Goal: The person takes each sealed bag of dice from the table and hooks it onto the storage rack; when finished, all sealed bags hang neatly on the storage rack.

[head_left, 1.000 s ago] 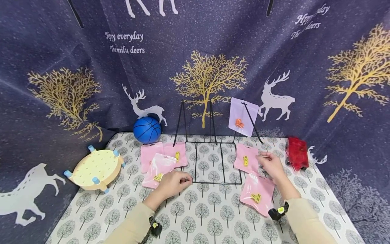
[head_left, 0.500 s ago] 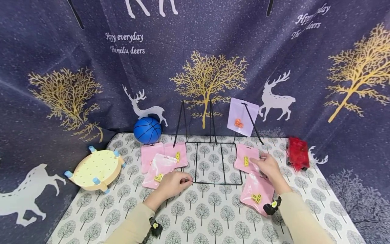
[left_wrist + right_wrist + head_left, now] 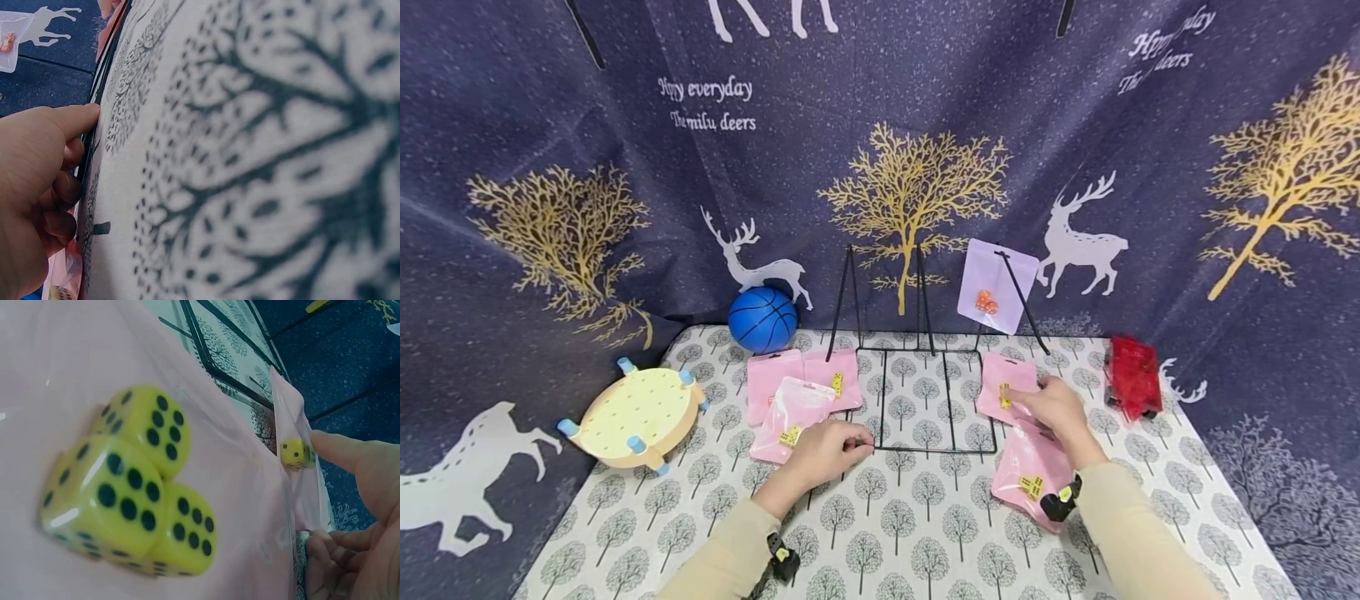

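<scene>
My left hand (image 3: 827, 454) is at the near left corner of a black wire rack (image 3: 917, 451); in the left wrist view its straight thumb rests on the frame, with the other fingers curled against it. My right hand (image 3: 1060, 412) is at the farther of two pink zip bags on the right. One digit (image 3: 337, 447) lies over the yellow dice (image 3: 292, 453) in this upper pink bag (image 3: 990, 375), and the others curl at its edge. The nearer pink bag (image 3: 1011, 479), with large yellow dice (image 3: 125, 481), lies below the right wrist.
A lilac bag (image 3: 973, 271) with orange dice hangs on the rack's right prong. Three pink bags (image 3: 808, 396) lie at the left. Around stand a blue ball (image 3: 762, 320), an upturned yellow stool (image 3: 643, 412) and a red toy car (image 3: 1132, 375).
My right hand has moved left from the upper pink bag's right edge onto its dice. The left hand keeps its place at the rack corner.
</scene>
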`<state>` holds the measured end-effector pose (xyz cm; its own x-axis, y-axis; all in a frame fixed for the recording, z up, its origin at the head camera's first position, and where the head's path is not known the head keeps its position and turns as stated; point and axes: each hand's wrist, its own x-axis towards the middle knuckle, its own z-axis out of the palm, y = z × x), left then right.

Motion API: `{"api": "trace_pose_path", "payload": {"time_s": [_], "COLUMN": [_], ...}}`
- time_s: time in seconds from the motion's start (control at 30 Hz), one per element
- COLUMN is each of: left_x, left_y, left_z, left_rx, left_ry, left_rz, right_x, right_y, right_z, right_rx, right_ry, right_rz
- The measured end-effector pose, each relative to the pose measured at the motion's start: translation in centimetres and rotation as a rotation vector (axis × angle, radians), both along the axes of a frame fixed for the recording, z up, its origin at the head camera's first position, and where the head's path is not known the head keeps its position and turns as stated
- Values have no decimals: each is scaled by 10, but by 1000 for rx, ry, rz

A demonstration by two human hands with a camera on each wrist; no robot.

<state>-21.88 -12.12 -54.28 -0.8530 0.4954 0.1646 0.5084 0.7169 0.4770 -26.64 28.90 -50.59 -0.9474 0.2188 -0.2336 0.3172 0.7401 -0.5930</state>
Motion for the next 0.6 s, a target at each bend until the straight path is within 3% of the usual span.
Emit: {"api": "trace_pose_path", "payload": {"time_s": [0.6], "left_x": [0], "left_y": [0], "left_z": [-1], "left_rx": [1], "left_ry": [14], "left_rz": [7], "right_x": [-2], "right_y": [-8], "right_z": [1], "right_rx": [72], "right_ry": [29], "right_rz": [14]}}
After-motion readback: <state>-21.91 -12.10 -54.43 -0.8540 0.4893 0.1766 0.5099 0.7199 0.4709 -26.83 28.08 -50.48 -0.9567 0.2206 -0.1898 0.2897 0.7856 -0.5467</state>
